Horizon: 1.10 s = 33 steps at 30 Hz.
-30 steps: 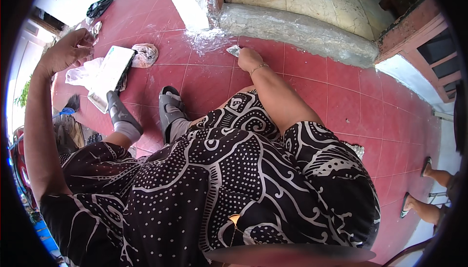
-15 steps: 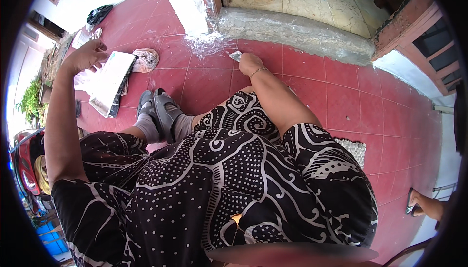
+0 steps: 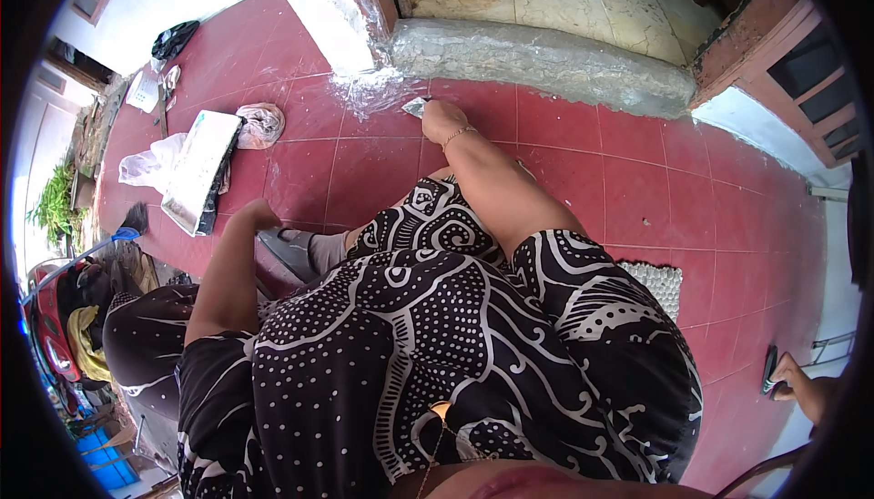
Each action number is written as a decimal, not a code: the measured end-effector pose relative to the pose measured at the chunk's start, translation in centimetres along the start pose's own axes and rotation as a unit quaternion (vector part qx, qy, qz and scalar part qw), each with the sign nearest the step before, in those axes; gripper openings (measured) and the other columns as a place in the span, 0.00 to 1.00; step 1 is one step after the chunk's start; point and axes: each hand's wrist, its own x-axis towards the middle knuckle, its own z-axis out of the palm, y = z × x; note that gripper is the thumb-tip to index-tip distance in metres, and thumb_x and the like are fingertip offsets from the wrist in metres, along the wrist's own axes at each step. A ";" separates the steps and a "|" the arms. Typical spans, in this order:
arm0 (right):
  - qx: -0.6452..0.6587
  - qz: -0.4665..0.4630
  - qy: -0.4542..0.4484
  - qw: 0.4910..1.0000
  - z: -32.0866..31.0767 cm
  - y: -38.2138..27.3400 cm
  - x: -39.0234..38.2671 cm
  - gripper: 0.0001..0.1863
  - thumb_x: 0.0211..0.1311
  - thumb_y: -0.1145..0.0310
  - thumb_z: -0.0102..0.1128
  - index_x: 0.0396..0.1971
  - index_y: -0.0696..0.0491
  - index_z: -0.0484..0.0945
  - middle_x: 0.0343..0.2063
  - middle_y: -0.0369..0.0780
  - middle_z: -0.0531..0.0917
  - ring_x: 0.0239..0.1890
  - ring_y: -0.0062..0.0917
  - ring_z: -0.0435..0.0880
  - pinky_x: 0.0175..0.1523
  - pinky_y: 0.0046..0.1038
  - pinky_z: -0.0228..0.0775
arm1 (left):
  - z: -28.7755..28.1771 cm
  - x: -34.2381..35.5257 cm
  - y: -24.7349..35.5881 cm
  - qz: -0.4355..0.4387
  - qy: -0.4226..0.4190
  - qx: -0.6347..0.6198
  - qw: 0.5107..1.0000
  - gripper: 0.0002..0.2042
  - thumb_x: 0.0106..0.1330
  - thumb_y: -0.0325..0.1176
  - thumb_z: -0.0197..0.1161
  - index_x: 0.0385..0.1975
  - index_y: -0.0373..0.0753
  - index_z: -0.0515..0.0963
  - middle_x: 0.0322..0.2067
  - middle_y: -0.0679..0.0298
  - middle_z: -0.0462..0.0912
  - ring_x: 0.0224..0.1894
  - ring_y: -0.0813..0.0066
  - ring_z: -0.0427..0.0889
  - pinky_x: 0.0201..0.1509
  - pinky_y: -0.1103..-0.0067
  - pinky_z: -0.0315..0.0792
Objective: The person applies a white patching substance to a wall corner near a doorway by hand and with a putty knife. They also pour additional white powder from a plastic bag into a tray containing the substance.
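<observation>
Out over the red tiles, my right hand (image 3: pixel 443 123) is closed round a scraper. The scraper's pale, flat blade (image 3: pixel 414 106) sticks out to the left, close to white smears (image 3: pixel 369 94) on the floor at the foot of the wall. Most of the tool is hidden in the fist. My left hand (image 3: pixel 261 215) hangs low beside my grey shoe (image 3: pixel 289 251); its fingers are mostly out of sight, and I cannot tell whether it touches the shoe.
A white tray (image 3: pixel 198 167) lies on the left, between a clear plastic bag (image 3: pixel 150 167) and a crumpled cloth (image 3: pixel 261 126). Ahead runs a rough grey step (image 3: pixel 537 57). A broom (image 3: pixel 132 221) is at far left, a textured mat (image 3: pixel 657 286) at right. Another person's foot (image 3: pixel 781 373) shows far right.
My left hand has dropped from above the tray down to beside my shoe. My right hand stays closed on the scraper, slightly further left in the picture as the view shifts.
</observation>
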 end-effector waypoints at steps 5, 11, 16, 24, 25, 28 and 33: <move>-0.003 -0.020 0.008 1.000 0.5 -0.8 0.1 0.12 0.53 0.73 0.48 0.35 0.58 0.79 0.40 0.49 0.78 0.44 0.40 0.77 0.47 0.35 0.70 | 1.3 -0.2 0.0 -0.122 0.094 0.027 0.988 0.16 0.50 0.33 0.55 0.37 0.33 0.77 0.45 0.50 0.75 0.49 0.60 0.74 0.47 0.73 0.71; -0.004 -0.020 0.004 1.000 -0.8 -1.7 -1.5 0.12 0.53 0.74 0.48 0.35 0.59 0.78 0.40 0.50 0.78 0.45 0.40 0.77 0.46 0.36 0.71 | 1.2 0.9 -4.1 -0.095 -0.120 0.047 0.987 0.13 0.51 0.33 0.54 0.32 0.34 0.79 0.39 0.49 0.78 0.46 0.61 0.77 0.47 0.72 0.71; -0.011 0.002 0.019 1.000 -0.6 -0.6 -2.0 0.13 0.53 0.75 0.47 0.36 0.61 0.78 0.39 0.49 0.79 0.44 0.39 0.78 0.46 0.35 0.71 | 0.9 -1.4 -3.1 -0.180 0.230 -0.144 0.945 0.15 0.52 0.35 0.51 0.35 0.34 0.78 0.42 0.49 0.76 0.47 0.57 0.75 0.49 0.69 0.69; -0.008 -0.022 0.009 1.000 -1.1 -1.6 -2.4 0.12 0.53 0.76 0.46 0.35 0.62 0.78 0.37 0.51 0.79 0.43 0.40 0.78 0.44 0.35 0.72 | -1.3 -4.3 -20.7 -0.307 0.373 -0.177 0.857 0.16 0.53 0.31 0.47 0.38 0.31 0.76 0.39 0.44 0.76 0.42 0.51 0.77 0.46 0.66 0.71; 0.002 -0.013 0.002 1.000 -1.1 -2.1 -2.2 0.12 0.53 0.76 0.46 0.34 0.62 0.78 0.37 0.52 0.78 0.43 0.40 0.78 0.44 0.35 0.72 | -1.4 -4.4 -23.1 -0.307 0.377 -0.197 0.851 0.15 0.54 0.30 0.46 0.38 0.31 0.76 0.37 0.44 0.77 0.40 0.51 0.78 0.44 0.67 0.72; -0.017 -0.026 0.024 0.999 -0.7 -1.3 -2.0 0.12 0.53 0.76 0.46 0.34 0.61 0.78 0.38 0.52 0.78 0.43 0.40 0.78 0.44 0.35 0.72 | -4.1 -7.5 -17.5 -0.208 0.420 -0.212 0.858 0.14 0.54 0.27 0.45 0.36 0.34 0.76 0.33 0.43 0.77 0.37 0.51 0.79 0.41 0.67 0.73; 0.000 -0.043 0.039 0.998 -0.2 -1.1 -2.0 0.12 0.51 0.76 0.46 0.33 0.61 0.78 0.37 0.53 0.77 0.43 0.44 0.77 0.45 0.38 0.70 | -3.3 -6.5 -12.3 -0.064 0.245 -0.206 0.945 0.15 0.53 0.21 0.43 0.38 0.35 0.75 0.30 0.48 0.78 0.28 0.56 0.80 0.24 0.67 0.76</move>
